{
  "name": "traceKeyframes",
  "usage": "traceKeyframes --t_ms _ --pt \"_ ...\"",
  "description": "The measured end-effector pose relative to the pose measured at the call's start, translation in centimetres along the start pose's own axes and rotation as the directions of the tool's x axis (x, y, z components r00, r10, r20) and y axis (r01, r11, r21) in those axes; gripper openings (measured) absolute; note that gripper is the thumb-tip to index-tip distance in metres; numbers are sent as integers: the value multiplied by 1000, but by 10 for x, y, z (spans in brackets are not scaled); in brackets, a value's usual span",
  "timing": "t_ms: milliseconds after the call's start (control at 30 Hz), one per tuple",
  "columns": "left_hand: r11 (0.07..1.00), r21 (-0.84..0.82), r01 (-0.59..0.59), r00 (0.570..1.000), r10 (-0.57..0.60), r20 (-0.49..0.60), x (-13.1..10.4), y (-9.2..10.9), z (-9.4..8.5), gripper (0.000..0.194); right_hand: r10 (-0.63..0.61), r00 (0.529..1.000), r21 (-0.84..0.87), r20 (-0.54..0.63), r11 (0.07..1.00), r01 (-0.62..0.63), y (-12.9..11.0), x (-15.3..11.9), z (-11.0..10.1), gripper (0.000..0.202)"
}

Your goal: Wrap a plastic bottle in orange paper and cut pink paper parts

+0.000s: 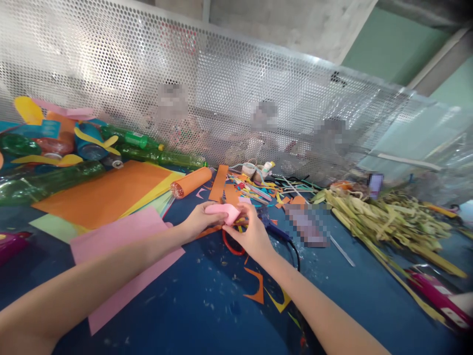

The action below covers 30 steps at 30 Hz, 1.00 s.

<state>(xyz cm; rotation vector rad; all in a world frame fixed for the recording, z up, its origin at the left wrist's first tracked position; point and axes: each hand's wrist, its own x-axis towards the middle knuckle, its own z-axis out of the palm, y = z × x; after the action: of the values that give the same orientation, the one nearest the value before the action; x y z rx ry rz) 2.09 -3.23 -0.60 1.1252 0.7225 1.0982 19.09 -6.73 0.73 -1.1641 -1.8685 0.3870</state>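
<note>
A small curled piece of pink paper [229, 213] is between my two hands, above the blue table. My left hand [199, 221] pinches its left end with the thumb on top. At the right end, the fingers and thumb of my right hand [254, 231] close on it. Just below my hands shows a red looped handle [232, 246], probably of scissors, partly hidden. A dark blue glue gun [275, 228] with a black cord lies right of my right hand. Under my left forearm rests a sheet of pink paper [136, 266].
Orange paper sheets [107, 190] and green plastic bottles [55, 180] lie at left. An orange-wrapped tube [192, 182] and paper scraps [256, 288] surround the hands. Dried husks [384, 222] cover the right side. People are visible through a perforated metal screen [229, 84].
</note>
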Motion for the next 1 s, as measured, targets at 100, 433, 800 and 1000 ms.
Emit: traceKeyframes --t_ms 100,433,800,1000 --pt "999 27 16 999 -17 29 -1 3 2 41 24 999 32 -38 999 -23 3 3 0 53" --pt "1000 -2 -10 999 10 36 -1 1 0 39 282 957 433 -60 872 -230 20 11 -4 43" --pt "1000 -24 6 994 -4 112 -3 8 -1 65 184 983 243 -29 955 -172 21 10 -9 37" --pt "995 89 -56 989 43 142 -1 2 -3 49 168 986 182 -19 970 -162 25 10 -8 38"
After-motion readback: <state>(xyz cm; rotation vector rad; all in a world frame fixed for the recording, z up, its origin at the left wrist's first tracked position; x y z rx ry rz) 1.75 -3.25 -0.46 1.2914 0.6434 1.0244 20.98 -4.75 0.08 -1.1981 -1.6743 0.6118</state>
